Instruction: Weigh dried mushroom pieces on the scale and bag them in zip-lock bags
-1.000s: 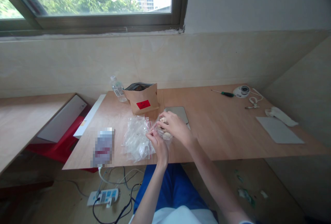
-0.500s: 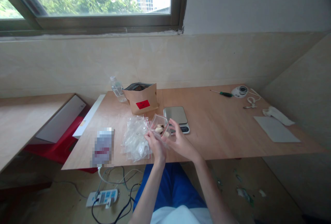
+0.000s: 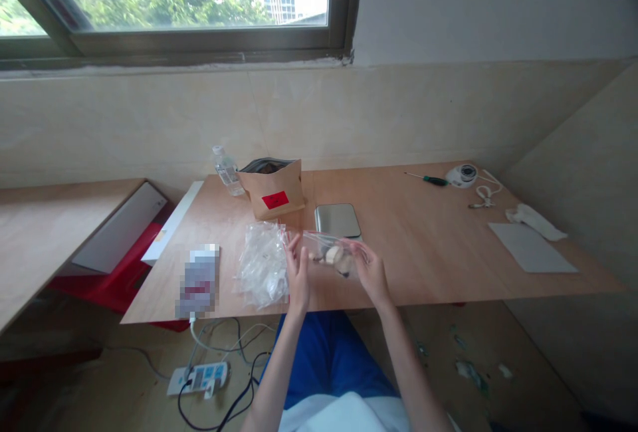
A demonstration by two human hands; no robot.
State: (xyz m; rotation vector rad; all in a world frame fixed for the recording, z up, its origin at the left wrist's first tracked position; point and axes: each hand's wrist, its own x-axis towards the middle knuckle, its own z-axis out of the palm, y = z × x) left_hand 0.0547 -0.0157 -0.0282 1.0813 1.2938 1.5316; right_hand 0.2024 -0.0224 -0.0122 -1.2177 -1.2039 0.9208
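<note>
Zip-top bag point(image 3: 318, 244), just one, hangs above the desk point(image 3: 423, 246) between two hands: left hand point(image 3: 298, 271) pinches its zip end, right hand point(image 3: 369, 274) grips the far end (pale lumps point(image 3: 333, 256) inside, uncountable through plastic).

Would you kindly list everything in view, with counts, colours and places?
Desk: one, pale wood, under window.
Small zip bag: one, see-through, held above desk, pale chunks inside.
Large zip bag: one, see-through, desk front.
Paper bag: one, brown, red label, desk back.
Water bottle: one, see-through, beside paper bag.
Scale: one, silver, desk middle.
Screwdriver: one, green-black, back right.
Round device: one, white, back right.
Cloth: one, white, desk right.
Mat: one, grey, desk right.
Blurred packet: one, desk front left.
Power strip: one, white, floor.
Left hand: one, pinching small zip bag.
Right hand: one, pinching its other end.
</note>
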